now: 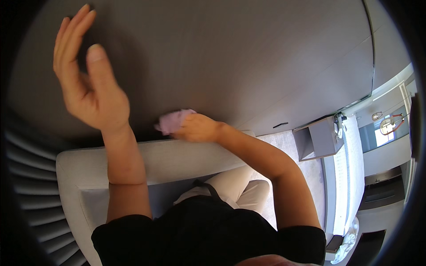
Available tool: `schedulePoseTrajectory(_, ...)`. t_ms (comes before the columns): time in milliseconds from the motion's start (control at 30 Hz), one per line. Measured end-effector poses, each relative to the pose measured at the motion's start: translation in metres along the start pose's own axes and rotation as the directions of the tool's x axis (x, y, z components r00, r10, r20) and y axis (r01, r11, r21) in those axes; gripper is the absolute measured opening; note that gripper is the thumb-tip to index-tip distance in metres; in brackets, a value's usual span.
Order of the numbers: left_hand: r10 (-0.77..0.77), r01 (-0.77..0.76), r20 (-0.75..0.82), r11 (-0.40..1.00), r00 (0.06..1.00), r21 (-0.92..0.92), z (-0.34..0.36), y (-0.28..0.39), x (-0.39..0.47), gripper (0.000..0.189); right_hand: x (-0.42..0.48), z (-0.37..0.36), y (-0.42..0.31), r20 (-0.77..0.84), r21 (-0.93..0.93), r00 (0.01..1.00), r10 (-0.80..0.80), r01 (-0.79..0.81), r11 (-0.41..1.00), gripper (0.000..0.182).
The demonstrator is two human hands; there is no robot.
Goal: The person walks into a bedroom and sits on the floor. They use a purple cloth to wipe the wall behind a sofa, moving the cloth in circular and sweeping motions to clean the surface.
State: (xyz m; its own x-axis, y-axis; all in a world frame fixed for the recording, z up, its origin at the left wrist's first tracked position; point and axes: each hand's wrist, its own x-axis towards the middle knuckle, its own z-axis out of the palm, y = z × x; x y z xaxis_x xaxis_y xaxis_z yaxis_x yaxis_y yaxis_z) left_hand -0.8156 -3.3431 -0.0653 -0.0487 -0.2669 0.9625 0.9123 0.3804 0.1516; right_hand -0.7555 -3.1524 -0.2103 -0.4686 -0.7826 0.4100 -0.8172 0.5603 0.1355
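Note:
A crumpled pinkish-purple cloth [173, 121] is gripped in my right hand [197, 128]. The cloth lies against a dark grey-brown panel [213, 66], just above the upholstered edge of a light beige sofa [196, 156]. Slightly blurred, my left hand [95, 86] is raised in front of the same panel, with the thumb apart from the fingers and nothing held. Whether its fingertips touch the panel I cannot tell. My left forearm passes over the sofa's edge.
Dark vertical folds, perhaps a curtain [36, 189], hang at the left. A small dark handle [280, 125] sits low on the panel to the right. Beyond are a grey nightstand [319, 138], a bed with white bedding [351, 166] and hanging glass lamps [392, 125].

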Motion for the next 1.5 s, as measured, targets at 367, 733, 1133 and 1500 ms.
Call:
schedulePoseTrajectory(367,0.098,-0.113,0.109,0.984,0.989,0.141,0.023,0.018,-0.015,0.03,0.032,-0.257,0.063,-0.741,-0.605,0.651,-0.164,-0.542,0.584,0.044)
schedulePoseTrajectory(733,0.083,-0.091,0.093,0.992,0.992,0.091,0.03,0.016,-0.019,0.03,-0.112,-0.127,0.034,0.402,0.02,0.859,0.317,-0.355,0.935,0.015)
schedulePoseTrajectory(1133,0.106,-0.121,0.11,0.983,0.988,0.138,0.029,0.019,-0.021,0.028,-0.125,-0.132,0.075,-0.627,-0.079,0.696,0.349,-0.503,0.86,0.026)
schedulePoseTrajectory(1500,0.155,-0.169,0.093,0.972,0.983,0.161,0.031,0.011,-0.025,0.023,-0.138,-0.284,0.084,-0.428,-0.725,0.89,0.155,-0.441,0.53,0.04)
